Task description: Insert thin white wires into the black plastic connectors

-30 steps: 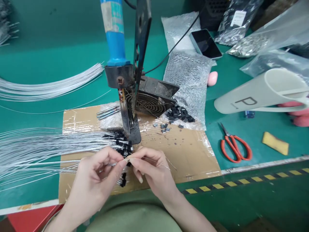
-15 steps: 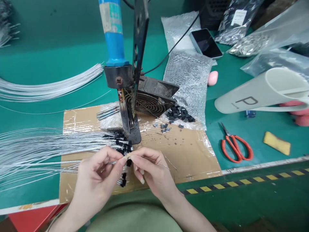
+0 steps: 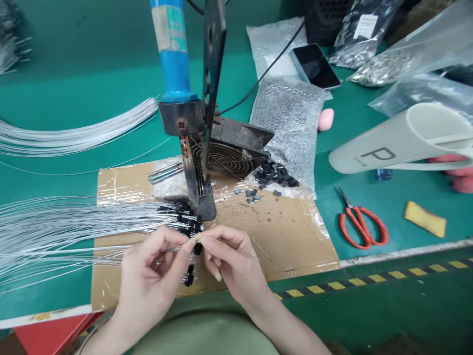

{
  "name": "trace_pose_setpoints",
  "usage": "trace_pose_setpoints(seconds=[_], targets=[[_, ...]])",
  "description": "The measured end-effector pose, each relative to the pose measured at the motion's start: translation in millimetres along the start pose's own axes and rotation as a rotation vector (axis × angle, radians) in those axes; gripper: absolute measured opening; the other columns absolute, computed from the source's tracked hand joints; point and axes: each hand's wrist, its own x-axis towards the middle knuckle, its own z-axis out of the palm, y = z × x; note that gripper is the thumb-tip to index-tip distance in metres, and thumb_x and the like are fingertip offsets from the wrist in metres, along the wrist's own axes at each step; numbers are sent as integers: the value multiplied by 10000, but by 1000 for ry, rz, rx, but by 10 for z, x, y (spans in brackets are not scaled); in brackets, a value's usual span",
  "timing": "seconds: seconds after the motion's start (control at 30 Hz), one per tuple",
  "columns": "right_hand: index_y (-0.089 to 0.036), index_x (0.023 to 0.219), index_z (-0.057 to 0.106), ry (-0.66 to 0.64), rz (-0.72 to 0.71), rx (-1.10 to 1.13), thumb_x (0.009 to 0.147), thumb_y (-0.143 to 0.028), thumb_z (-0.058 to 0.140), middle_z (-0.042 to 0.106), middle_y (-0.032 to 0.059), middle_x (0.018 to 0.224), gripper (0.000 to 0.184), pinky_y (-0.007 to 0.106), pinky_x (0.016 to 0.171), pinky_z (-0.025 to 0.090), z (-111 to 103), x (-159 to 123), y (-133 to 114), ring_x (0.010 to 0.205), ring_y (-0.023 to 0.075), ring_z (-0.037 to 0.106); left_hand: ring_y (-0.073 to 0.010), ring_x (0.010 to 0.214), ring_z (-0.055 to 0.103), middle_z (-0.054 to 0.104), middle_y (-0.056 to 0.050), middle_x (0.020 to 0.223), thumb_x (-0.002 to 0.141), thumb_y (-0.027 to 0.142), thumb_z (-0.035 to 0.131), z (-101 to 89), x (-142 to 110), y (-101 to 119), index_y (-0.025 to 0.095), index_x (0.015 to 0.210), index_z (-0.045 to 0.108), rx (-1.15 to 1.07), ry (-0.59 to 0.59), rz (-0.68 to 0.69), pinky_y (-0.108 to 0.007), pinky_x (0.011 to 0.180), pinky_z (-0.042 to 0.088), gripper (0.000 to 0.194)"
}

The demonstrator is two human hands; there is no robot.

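Observation:
My left hand [image 3: 151, 276] is closed, thumb and forefinger pinching a thin wire [image 3: 173, 249]. Its fingertips meet those of my right hand [image 3: 234, 259], which pinches the same spot; a fine strand [image 3: 246, 251] trails from it to the right. The exact join between the fingertips is hidden. Just beyond the hands, many pale wires [image 3: 121, 217] end in small black connectors [image 3: 188, 224] on the cardboard [image 3: 288, 236]. Above these, a blue-handled soldering iron [image 3: 175, 74] points tip down in a metal stand [image 3: 207, 197].
Behind the iron stands a small fan [image 3: 232, 158]. Loose black parts [image 3: 275, 175] lie beside bubble wrap [image 3: 291, 123]. To the right are red-handled scissors [image 3: 362, 224], a yellow sponge [image 3: 424, 218], a white cup [image 3: 380, 143] and a phone [image 3: 316, 66]. Another wire bundle [image 3: 74, 133] lies left.
Almost nothing differs. Both hands keep their pinch at the same place; the left hand and wrist have shifted very slightly.

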Motion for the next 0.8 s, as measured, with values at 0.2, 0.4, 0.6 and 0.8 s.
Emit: trace_pose_setpoints(seconds=[0.2,0.4,0.6,0.8], targets=[[-197,762,841,29,-3,56,775,-334,867,564,-49,511,140,207,397,299,27,2,24,393,56,406,-96,569,497,618,34,645,931,287,711,62,-21,-28,206,786,695,-31,76,13,-238,534,347,166],[-211,769,848,32,-13,87,780,-341,874,559,-52,529,133,195,375,301,45,-11,47,388,48,396,-104,587,506,635,22,657,942,288,707,97,-37,-54,201,802,700,-68,100,4,-242,543,362,164],[-214,834,867,4,-13,97,810,-362,871,610,-32,598,151,180,352,348,17,-9,67,405,53,450,-89,575,475,607,39,634,925,291,727,120,-35,-12,210,786,701,-108,140,-3,-218,524,341,163],[-235,901,878,-18,-76,18,878,-366,840,661,-23,650,139,168,397,452,-37,-31,89,431,57,546,-63,560,439,610,68,637,902,249,736,125,-35,28,233,796,713,-136,187,-14,-172,529,358,109]])
